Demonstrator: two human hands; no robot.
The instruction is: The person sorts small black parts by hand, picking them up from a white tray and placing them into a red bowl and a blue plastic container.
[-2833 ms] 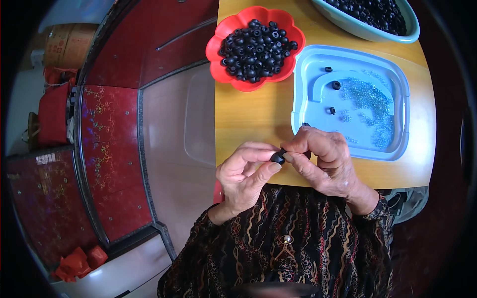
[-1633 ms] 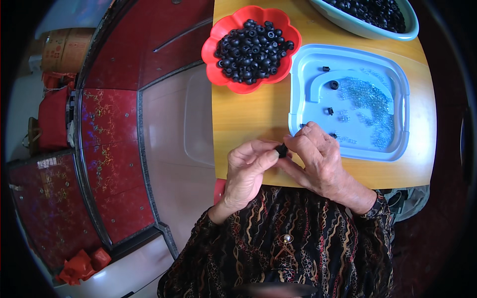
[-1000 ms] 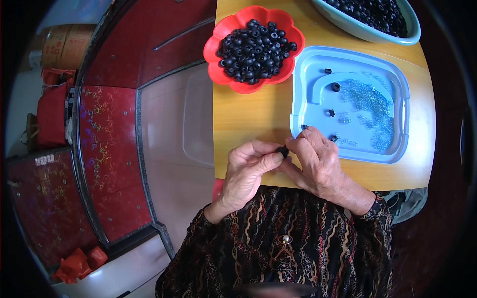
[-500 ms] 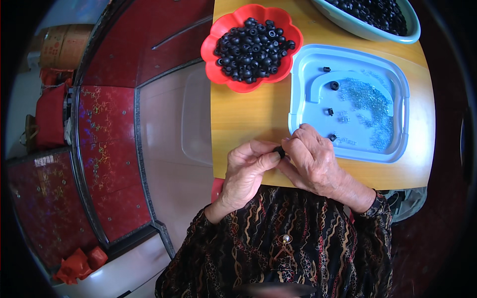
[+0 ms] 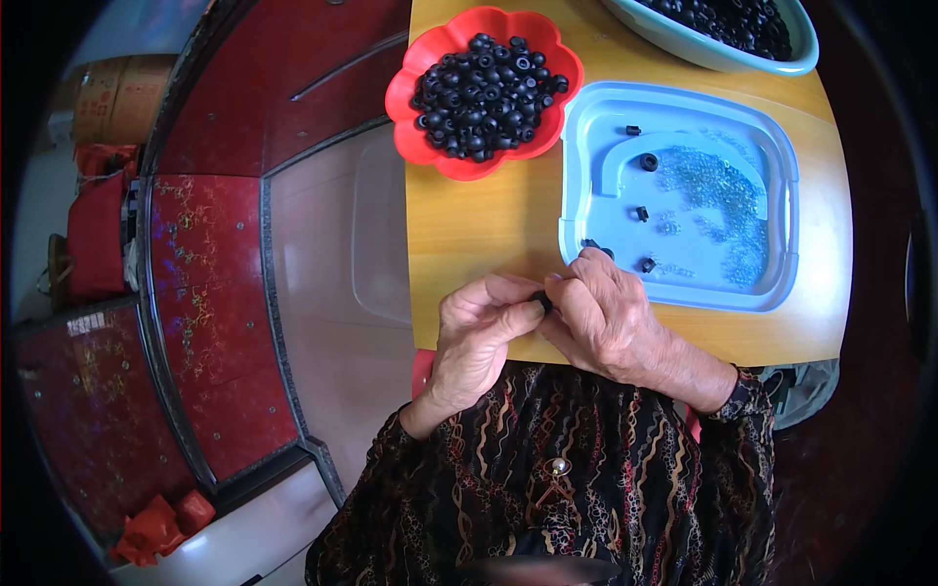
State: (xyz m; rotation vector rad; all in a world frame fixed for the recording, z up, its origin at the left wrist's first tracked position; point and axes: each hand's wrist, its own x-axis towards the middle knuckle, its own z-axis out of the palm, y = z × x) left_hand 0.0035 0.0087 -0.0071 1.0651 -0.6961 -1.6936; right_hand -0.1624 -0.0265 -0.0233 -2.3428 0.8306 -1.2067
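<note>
My left hand (image 5: pixel 474 337) pinches a small round black plastic piece (image 5: pixel 541 301) between thumb and forefinger, over the table's near edge. My right hand (image 5: pixel 611 320) meets it from the other side, its fingers bent together close against the piece; anything else in them is hidden. Just beyond the right hand lies a light blue tray (image 5: pixel 569 195). Clear bluish beads (image 5: pixel 718 181) are spread across its right half. Several loose black pieces stand on its floor, among them a ring-shaped one (image 5: pixel 649 162). Part of the tray's near left corner is covered by my right fingers.
A red flower-shaped bowl (image 5: pixel 402 90) full of small black caps sits at the far left of the wooden table (image 5: pixel 479 220). At the far right is a pale green basin (image 5: pixel 708 59) heaped with black parts. Red cabinets (image 5: pixel 220 293) line the left side.
The view has shifted slightly. My right fingers have moved a little, and black pieces now show at the tray's near left corner beside them. The left hand keeps its pinch.
</note>
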